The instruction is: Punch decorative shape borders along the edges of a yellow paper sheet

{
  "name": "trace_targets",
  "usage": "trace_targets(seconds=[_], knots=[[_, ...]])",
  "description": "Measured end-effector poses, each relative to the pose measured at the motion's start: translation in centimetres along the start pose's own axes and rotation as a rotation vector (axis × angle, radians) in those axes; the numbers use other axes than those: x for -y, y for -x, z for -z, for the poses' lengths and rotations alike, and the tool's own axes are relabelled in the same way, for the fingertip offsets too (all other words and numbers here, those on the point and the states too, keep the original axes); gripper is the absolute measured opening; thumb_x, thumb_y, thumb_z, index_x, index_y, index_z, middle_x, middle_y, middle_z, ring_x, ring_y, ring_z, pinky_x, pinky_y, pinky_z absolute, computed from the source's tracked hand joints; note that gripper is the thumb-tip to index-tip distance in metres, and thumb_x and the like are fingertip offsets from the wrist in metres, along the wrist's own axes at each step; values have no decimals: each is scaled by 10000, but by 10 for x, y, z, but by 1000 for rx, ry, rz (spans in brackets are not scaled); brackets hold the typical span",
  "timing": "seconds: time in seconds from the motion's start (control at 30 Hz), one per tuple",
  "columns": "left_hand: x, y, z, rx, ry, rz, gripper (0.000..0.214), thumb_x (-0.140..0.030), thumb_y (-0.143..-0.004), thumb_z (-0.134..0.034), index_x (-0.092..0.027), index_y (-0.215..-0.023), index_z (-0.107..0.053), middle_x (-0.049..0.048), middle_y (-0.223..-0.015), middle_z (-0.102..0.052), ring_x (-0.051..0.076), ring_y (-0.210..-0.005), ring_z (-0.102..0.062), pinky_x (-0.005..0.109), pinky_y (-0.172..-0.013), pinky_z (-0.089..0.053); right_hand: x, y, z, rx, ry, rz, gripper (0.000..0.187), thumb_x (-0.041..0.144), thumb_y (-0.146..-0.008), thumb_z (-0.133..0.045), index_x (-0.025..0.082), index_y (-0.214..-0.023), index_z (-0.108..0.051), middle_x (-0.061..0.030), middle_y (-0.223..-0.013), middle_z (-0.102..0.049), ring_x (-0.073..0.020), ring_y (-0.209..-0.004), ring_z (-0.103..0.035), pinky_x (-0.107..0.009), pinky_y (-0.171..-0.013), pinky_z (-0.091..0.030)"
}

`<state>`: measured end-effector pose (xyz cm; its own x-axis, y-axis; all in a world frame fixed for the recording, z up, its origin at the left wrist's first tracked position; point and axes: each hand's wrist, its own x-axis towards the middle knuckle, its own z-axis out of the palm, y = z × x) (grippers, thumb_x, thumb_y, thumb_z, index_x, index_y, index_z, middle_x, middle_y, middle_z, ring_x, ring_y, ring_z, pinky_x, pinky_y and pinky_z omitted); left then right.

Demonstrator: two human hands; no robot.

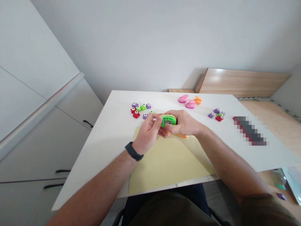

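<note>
Green craft punch (169, 118), by its look — up off the tabletop, near end of the yellow sheet's far edge; take it as the clock's centre. Your left hand (147, 128) has thumb and fingers clamped on its 9 o'clock end. Your right hand (187, 122) is clamped on the 3 o'clock end, thumb over the lower face; fingers behind are hidden, so you can't tell how far they wrap.

The ribbed face with a dark plate is toward you. Likely trouble: a thumb pressing near that plate may slip or pinch if the body flexes. Rounded plastic also looks slick; uneven pressure could twist it loose, dropping it onto the yellow sheet (164, 163) at 6 o'clock.

An orange piece (182, 136) lies partly under your right hand, toward 4 o'clock — lowering the wrist there could knock it. A small purple punch (145, 116) sits close by your left fingers toward 10 o'clock; a leftward swing might topple it. Pink punches (190, 104) between 1 and 2 look safely apart.
</note>
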<state>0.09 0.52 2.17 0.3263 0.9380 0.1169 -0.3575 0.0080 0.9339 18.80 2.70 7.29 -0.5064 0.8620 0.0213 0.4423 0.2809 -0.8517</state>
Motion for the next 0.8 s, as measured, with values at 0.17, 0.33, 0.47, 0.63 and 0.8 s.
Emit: trace_targets(seconds=[0.17,0.33,0.47,0.63,0.8], knots=[[2,0,0,16,-1,5,374,-543,-963,-611,-209,-1091,-502,15,-855,-743,147,-607,-710,281,-552,-593,4,2,4,16,37,-12,295,229,-776,-674,174,-1064,-708,12,-828,-724,-144,-725,-625,-253,-653,-507],[-1,1,-2,-35,8,6,460,-567,-936,-636,-193,-1185,-536,49,-917,-748,171,-665,-731,294,-569,-603,4,1,3,9,19,2,311,258,-796,-687,180,-1097,-701,2,-868,-726,-155,-752,-634,-272,-691,-522],[-3,-1,-2,-56,25,1,467,-559,-940,-636,-193,-1218,-547,57,-938,-751,175,-685,-737,284,-562,-598,3,-1,0,35,-61,28,338,286,-842,-677,183,-1164,-685,-17,-924,-742,-171,-809,-664,-297,-749,-546],[-3,-1,-2,-60,63,-5,485,-557,-932,-648,-196,-1243,-555,58,-950,-755,176,-694,-738,284,-564,-598,3,0,1,11,-38,15,430,385,-827,-747,189,-1200,-661,-28,-957,-734,-184,-832,-668,-307,-722,-552],[-4,0,-3,-74,71,-7,470,-542,-932,-657,-198,-1236,-555,59,-974,-757,177,-707,-741,284,-566,-602,3,1,2,-12,2,-39,445,441,-806,-779,202,-1156,-646,-27,-944,-734,-183,-811,-667,-311,-692,-547]])
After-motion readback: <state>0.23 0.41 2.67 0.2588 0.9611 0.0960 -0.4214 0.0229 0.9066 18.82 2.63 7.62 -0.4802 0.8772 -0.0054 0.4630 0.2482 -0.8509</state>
